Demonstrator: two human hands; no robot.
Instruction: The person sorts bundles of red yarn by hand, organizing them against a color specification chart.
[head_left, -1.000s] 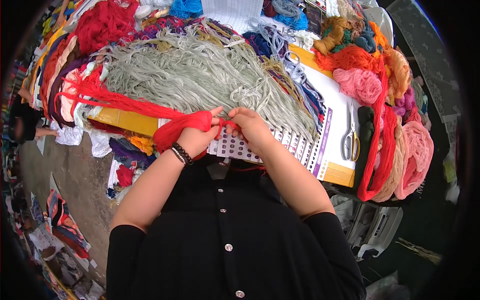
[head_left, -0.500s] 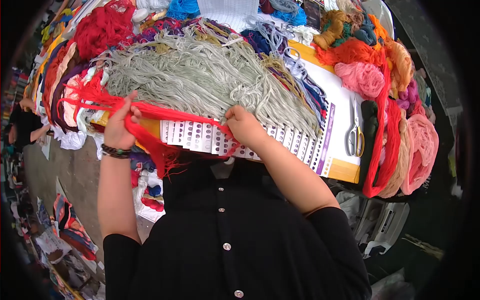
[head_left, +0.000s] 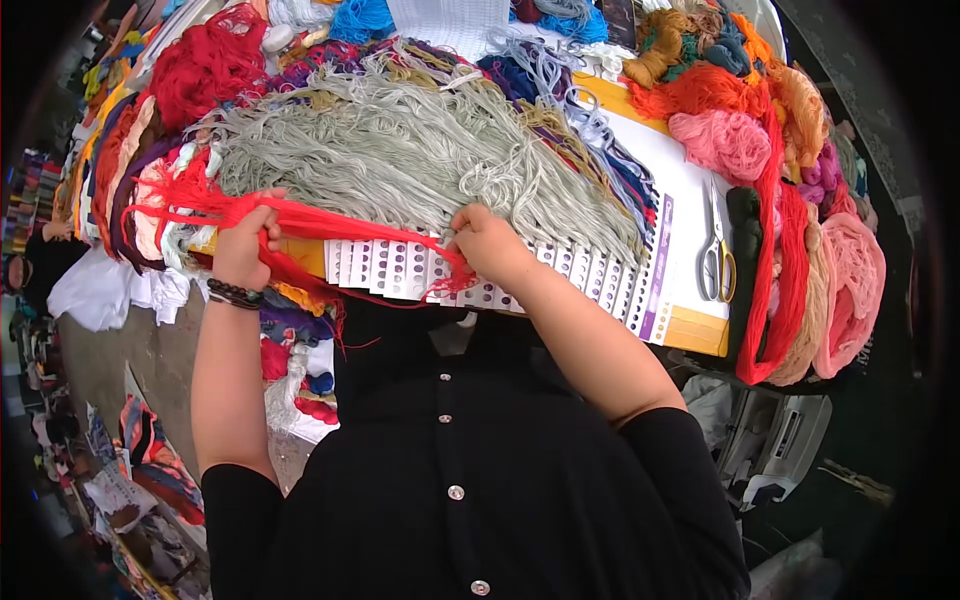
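Note:
A bundle of bright red thread (head_left: 345, 222) is stretched between my two hands along the near edge of the table. My left hand (head_left: 247, 245), with dark beads at the wrist, is closed around the bundle toward its left end. At the bundle's right end my right hand (head_left: 487, 244) pinches the strands, and loose red ends hang just below its fingers. Behind both hands lies a broad spread of pale grey-green thread (head_left: 370, 140). Under the red thread runs a row of white cards with punched holes (head_left: 385, 270), some tied with thread.
Yellow-handled scissors (head_left: 716, 262) lie on a white board at the right. Pink skeins (head_left: 855, 295) and red skeins (head_left: 790, 280) hang over the right edge. A dark red heap of thread (head_left: 208, 65) is at the back left. Another person's hand (head_left: 58, 231) shows at the far left.
My left hand has closed its fingers around the red thread. The loose tail that hung in front of it has swung down and back. My right hand stays nearly in place.

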